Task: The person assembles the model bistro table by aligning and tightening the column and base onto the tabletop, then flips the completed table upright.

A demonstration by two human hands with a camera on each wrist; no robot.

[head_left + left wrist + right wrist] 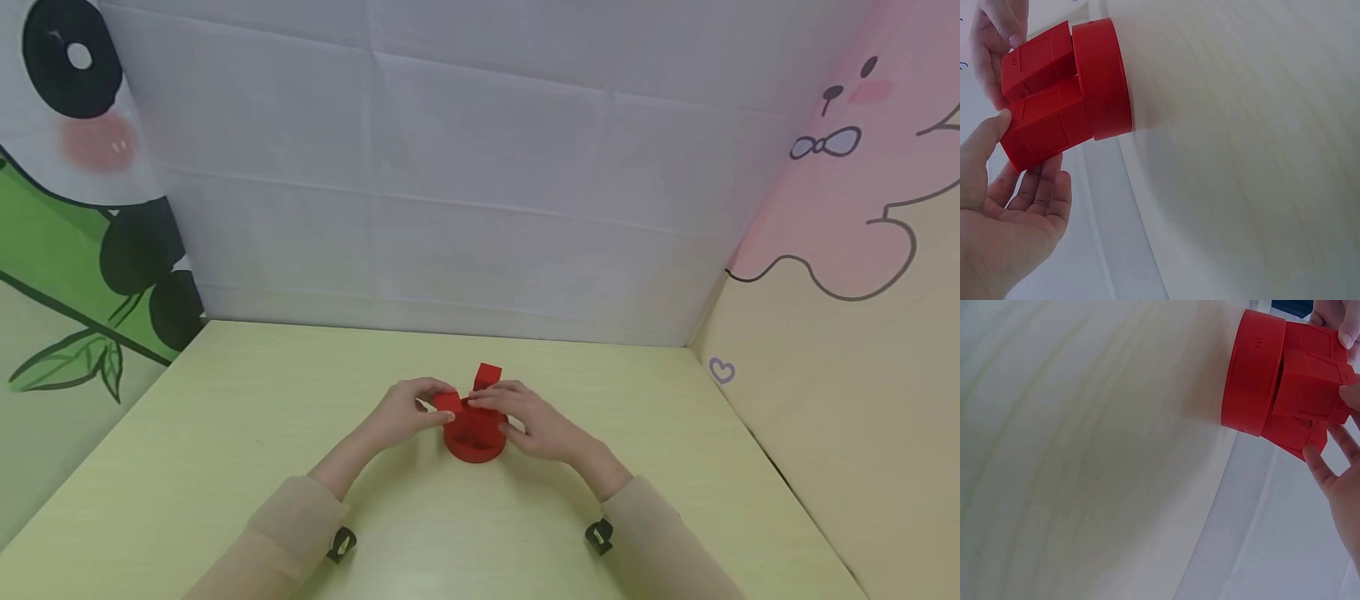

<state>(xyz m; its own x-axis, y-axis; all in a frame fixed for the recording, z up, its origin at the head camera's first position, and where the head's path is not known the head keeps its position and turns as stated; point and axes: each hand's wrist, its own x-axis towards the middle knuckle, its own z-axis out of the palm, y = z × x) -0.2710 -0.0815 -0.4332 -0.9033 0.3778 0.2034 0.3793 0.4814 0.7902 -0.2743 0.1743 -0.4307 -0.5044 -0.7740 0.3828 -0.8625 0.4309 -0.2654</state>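
Observation:
A red round base (476, 452) stands on the table, with several red wedge-like blocks slanting outward from its top. Raised numbers mark the blocks and the base's side. My left hand (401, 412) pinches the left block (1044, 122) near its outer end, thumb on one face and fingers around the other side. On the opposite side, my right hand (540, 421) holds the right block (1313, 387) between thumb and fingers. One right finger touches the tip of the back block (487, 375). In the head view, the right hand hides most of the right block.
The pale wooden table (262, 467) reaches back to a white cloth backdrop (480, 167). Side panels carry a panda drawing (82, 83) on the left and a pink cartoon animal (840, 192) on the right. Small black devices (342, 544) sit under both wrists.

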